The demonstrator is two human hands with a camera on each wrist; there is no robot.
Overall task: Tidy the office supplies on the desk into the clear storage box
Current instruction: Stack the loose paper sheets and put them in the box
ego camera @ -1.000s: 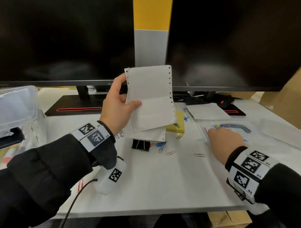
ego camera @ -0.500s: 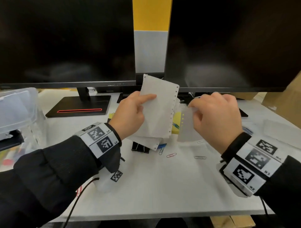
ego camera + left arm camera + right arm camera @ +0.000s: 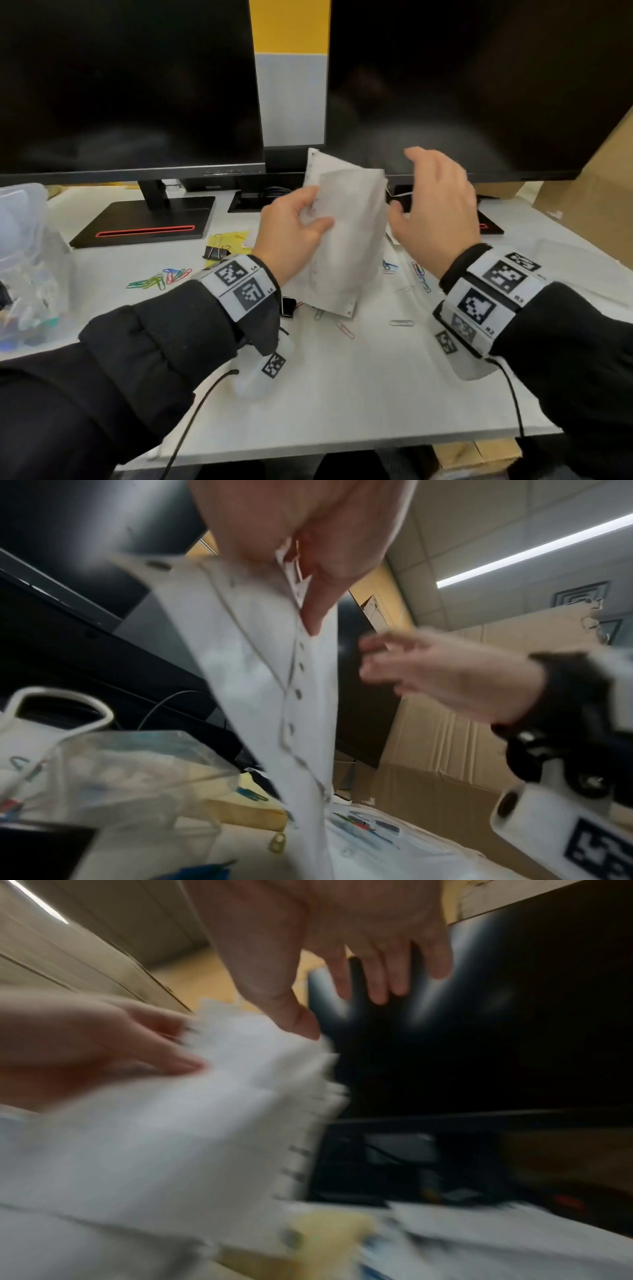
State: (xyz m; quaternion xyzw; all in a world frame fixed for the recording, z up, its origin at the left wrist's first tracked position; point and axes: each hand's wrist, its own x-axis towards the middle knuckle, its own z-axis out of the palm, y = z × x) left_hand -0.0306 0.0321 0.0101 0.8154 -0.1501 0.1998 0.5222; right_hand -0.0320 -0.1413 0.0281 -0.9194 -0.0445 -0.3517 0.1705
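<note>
My left hand [image 3: 291, 233] pinches the stack of punched sheets [image 3: 346, 240] along its hole edge, thumb on front, fingers curled behind, held upright above the surface [image 3: 359, 394] btwn the two monitors. Right hand [image 3: 435, 212] hangs just beside the stack's far edge, fingers spread and loose, holding nothing (right wrist view is too blurred to say if the thumb touches paper).

Risk, as I judge it: grip is on one edge only, so the sheets can fan or slip out and drop among the paper clips [image 3: 161, 277] and binder clip [image 3: 215, 248] below. The clear storage box [image 3: 30, 240] sits well apart at far left, so carrying one-handed across invites a bend or spill.

Vs 0.5 s ago: right hand was pinching a separate sheet; now that sheet seems to be w/ the stack and the hand has let go. Stack has tilted a bit.
</note>
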